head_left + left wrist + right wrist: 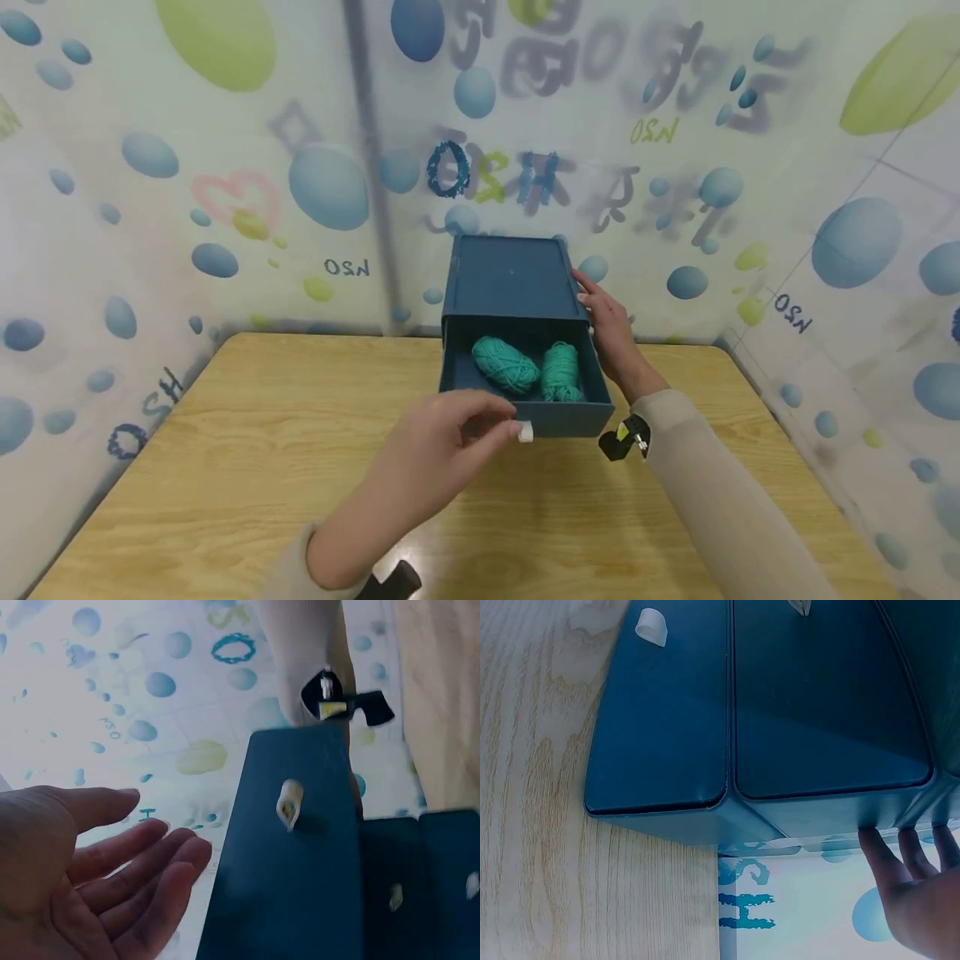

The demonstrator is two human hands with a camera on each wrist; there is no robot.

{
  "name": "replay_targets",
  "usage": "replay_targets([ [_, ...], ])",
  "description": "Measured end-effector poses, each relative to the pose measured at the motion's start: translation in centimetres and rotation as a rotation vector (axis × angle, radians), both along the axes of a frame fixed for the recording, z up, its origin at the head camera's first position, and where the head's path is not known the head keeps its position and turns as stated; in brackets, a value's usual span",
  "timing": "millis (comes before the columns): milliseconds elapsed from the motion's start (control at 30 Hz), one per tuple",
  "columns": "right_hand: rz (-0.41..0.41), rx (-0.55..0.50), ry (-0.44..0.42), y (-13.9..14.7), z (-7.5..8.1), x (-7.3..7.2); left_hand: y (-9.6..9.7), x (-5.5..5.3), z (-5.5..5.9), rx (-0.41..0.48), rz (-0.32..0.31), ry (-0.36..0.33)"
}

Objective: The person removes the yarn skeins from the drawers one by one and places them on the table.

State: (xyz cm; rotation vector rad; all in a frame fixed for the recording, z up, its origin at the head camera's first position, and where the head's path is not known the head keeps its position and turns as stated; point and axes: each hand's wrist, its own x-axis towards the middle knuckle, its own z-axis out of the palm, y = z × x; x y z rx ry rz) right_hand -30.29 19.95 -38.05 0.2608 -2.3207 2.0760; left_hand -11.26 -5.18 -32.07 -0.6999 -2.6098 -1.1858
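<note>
A dark blue drawer box (pixel 513 275) stands on the table with its top drawer (pixel 566 421) pulled out. Two bundles of teal yarn lie in that drawer: one slanting skein (pixel 506 365) and one upright skein (pixel 561 371). My left hand (pixel 435 454) is in front of the drawer, thumb and fingers close to its white pull loop (pixel 526 432). In the left wrist view a gap shows between these loosely bent fingers and the loop. My right hand (pixel 611 333) rests against the box's right side, its fingers extended.
Below the pulled-out drawer, two closed drawers (pixel 660 727) show, each with a white loop. The wooden table (pixel 315 417) carries the box near its back edge. Behind and beside it rise walls (pixel 300 275) printed with blue and green spots.
</note>
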Motion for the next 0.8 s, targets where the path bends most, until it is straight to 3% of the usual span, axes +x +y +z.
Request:
replay_targets([
  [167, -0.01, -0.001, -0.018, 0.2, 0.0, 0.0, -1.1, -2.6, 1.6, -0.031, -0.132, 0.048],
  [267, -0.004, 0.003, -0.02, 0.1, 0.0, -0.1, -1.8, -4.6, 2.2, -0.06, -0.204, 0.122],
  [400, 0.004, 0.001, -0.014, 0.0, -0.1, 0.0, -2.2, -7.0, 2.3, -0.143, -0.27, 0.258],
  [500, -0.001, -0.004, -0.015, 0.0, -0.2, 0.1, -2.3, -8.3, 2.3, -0.226, -0.298, 0.285],
  [567, -0.001, -0.003, -0.013, 0.0, -0.2, 0.0, -2.3, -9.0, 2.2, -0.281, -0.315, 0.283],
  [800, -0.01, -0.003, 0.01, -0.2, 0.0, -0.1, -1.5, -10.9, 1.8, -0.402, -0.389, 0.145],
])
